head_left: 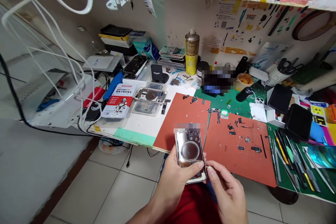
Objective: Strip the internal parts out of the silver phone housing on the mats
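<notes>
Wrapped round the left side of an opened phone housing [190, 150] is my left hand [174, 173], its thumb lying across the lower part. The housing has a round ring in its middle and is held tilted at the front edge of the bench. At its lower right edge is my right hand [227, 189], thumb and index finger pinched close together; anything between those fingertips is too small to make out. Small dark parts and screws lie on the right red mat [244, 161]. The left red mat [170, 122] is behind the housing.
Tweezers and tools [296, 164] lie at the right on a green mat [246, 101]. A red-and-white battery box [119, 101] stands left of a phone frame [151, 95]. Behind are a spray can [192, 52] and a scissors cup [278, 75]. White cables [76, 73] hang at the left.
</notes>
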Demonstrator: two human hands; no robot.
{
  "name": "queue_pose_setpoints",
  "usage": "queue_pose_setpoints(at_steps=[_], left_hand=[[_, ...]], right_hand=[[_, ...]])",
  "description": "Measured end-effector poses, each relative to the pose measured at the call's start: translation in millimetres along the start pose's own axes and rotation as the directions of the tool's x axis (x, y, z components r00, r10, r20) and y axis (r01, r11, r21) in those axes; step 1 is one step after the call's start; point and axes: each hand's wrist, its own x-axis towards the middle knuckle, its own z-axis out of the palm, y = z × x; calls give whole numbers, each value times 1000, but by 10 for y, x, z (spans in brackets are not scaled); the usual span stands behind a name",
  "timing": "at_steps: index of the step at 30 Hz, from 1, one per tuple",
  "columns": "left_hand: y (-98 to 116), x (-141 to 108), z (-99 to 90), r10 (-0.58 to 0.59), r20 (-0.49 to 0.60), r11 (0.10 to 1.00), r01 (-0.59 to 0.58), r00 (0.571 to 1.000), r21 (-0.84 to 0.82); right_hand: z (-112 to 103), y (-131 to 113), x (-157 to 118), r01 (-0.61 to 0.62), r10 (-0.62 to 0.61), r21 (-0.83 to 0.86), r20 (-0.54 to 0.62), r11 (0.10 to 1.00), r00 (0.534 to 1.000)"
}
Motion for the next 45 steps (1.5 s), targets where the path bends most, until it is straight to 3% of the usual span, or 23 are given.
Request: queue_pose_setpoints(at_steps=[7, 15, 25, 31, 37, 45], left_hand=[[-30, 17, -75, 2, 13, 992, -3, 1000, 127], [-54, 26, -123, 35, 19, 969, -38, 999, 244], [33, 18, -15, 84, 13, 934, -83, 996, 349], [56, 41, -42, 124, 60, 838, -137, 990, 527], [84, 57, 2, 127, 78, 815, -149, 989, 560], [79, 93, 7, 90, 97, 828, -128, 991, 546]], right_hand=[[-137, -335, 135, 188, -123, -252, 251, 949, 960], [-183, -463, 173, 241, -111, -345, 356, 907, 928], [-204, -464, 182, 210, -79, -342, 359, 916, 930], [-219, -407, 237, 184, -42, -321, 402, 929, 915], [-172, -284, 226, 176, -60, -318, 343, 932, 937], [-188, -215, 239, 24, 27, -149, 333, 989, 942]])
